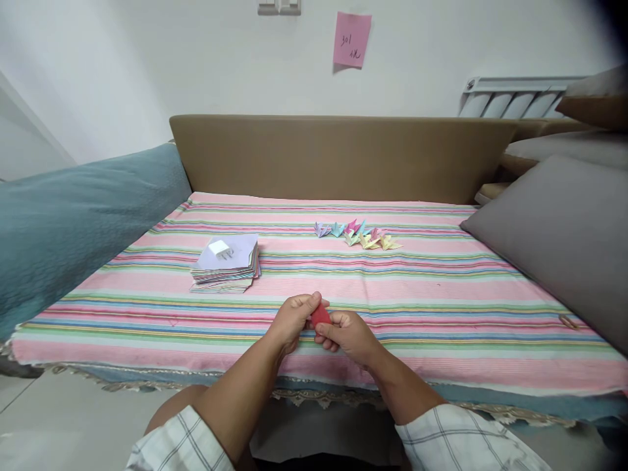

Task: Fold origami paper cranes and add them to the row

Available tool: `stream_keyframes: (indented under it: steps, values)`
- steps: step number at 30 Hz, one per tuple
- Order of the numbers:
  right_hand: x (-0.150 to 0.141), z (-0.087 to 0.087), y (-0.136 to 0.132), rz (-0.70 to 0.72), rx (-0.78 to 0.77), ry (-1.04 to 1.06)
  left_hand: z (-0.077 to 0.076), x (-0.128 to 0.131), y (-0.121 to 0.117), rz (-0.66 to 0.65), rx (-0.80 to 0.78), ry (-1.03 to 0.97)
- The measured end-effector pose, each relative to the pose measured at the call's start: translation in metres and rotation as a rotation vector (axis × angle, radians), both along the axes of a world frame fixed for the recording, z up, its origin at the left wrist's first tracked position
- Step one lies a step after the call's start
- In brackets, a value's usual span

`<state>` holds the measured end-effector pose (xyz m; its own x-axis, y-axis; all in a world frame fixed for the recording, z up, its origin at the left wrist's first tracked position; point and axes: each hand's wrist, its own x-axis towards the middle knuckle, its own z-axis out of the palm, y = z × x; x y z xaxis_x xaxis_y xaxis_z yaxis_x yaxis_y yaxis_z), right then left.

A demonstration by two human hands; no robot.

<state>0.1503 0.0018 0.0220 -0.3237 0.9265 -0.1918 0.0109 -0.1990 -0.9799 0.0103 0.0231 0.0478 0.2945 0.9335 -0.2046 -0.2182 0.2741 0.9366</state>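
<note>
Between my two hands, above the near part of the striped cloth, is a small folded piece of red paper. My left hand pinches its upper left side with the thumb on top. The lower right side is gripped by my right hand, its thumb lying across the paper. Fingers hide part of the paper's edges. Farther back lie several folded paper cranes in purple, blue, pink and yellow. To the left stands a stack of square coloured paper, with a white plug adapter on its top sheet.
The striped cloth covers a sofa seat with a brown backrest. A blue-covered armrest bounds the left; a grey cushion leans at the right. Near it lies a small brown ring-shaped thing. A pink note sticks to the wall.
</note>
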Motion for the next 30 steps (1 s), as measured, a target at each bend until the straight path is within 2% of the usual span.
stream_keyframes:
  steps: [7, 11, 14, 18, 21, 27, 30]
  values:
    - [0.0, 0.0, 0.0, 0.006, -0.026, 0.006, 0.004, -0.003, 0.003, 0.088, 0.094, 0.012]
    - [0.001, 0.001, 0.001, -0.021, -0.019, 0.042, 0.003, -0.005, 0.003, 0.025, 0.008, 0.051]
    - [0.002, 0.001, 0.002, -0.04, -0.017, 0.048, 0.002, -0.006, 0.003, -0.017, 0.034, 0.102]
    - [0.005, 0.002, 0.003, 0.003, 0.016, 0.06, -0.001, -0.006, 0.004, 0.049, 0.118, 0.104]
    - [0.009, 0.001, 0.005, -0.034, 0.045, 0.064, 0.0, -0.008, 0.005, 0.071, 0.137, 0.101]
    - [0.01, -0.002, 0.009, -0.215, 0.161, 0.082, 0.002, -0.004, 0.0, 0.017, -0.026, -0.002]
    - [0.009, -0.003, 0.009, -0.2, 0.183, 0.066, 0.001, 0.0, -0.002, 0.051, -0.097, -0.094]
